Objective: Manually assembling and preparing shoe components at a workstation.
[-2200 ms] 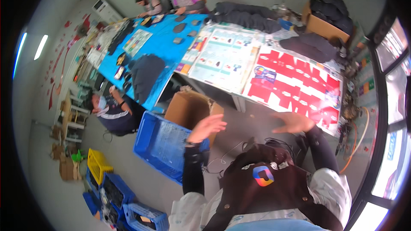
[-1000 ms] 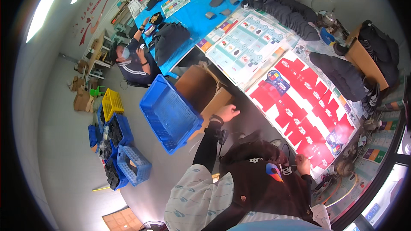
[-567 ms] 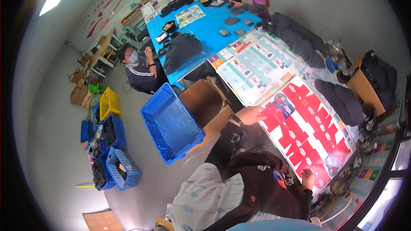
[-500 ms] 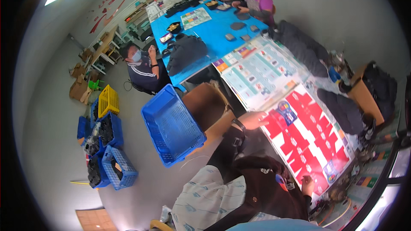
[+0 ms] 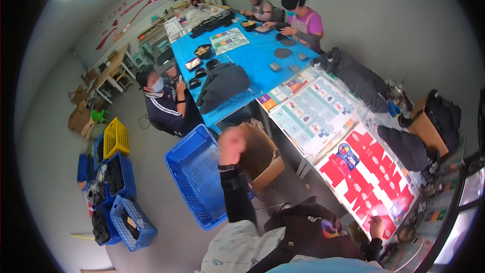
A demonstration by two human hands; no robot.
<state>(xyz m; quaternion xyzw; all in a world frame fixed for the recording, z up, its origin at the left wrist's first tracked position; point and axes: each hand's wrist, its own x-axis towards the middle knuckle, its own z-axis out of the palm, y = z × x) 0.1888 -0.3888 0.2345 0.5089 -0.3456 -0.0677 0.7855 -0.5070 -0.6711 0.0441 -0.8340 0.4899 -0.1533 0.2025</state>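
Note:
My left hand [image 5: 232,144] is raised above the gap between an open cardboard box [image 5: 270,164] and a blue plastic crate [image 5: 182,172]. Motion smears its fingers, and I can make out nothing in it. A black band circles that wrist. On the right, my right hand [image 5: 376,227] lies at the near edge of a red and white printed sheet [image 5: 371,179], fingers loosely apart and touching the paper. Blue printed patches mark the sheet's far and near ends.
Beyond lie more printed sheets [image 5: 313,106] and a blue-covered table [image 5: 262,55] with dark pieces. One person [image 5: 166,98] sits left of it; two others work at its far right. Stacked crates [image 5: 118,174] stand on the left floor. Dark bundles [image 5: 404,146] line the right side.
My left hand has left the far edge of the red sheet and swung left over the box and blue crate. My right hand stays at the sheet's near edge. The view has shifted slightly.

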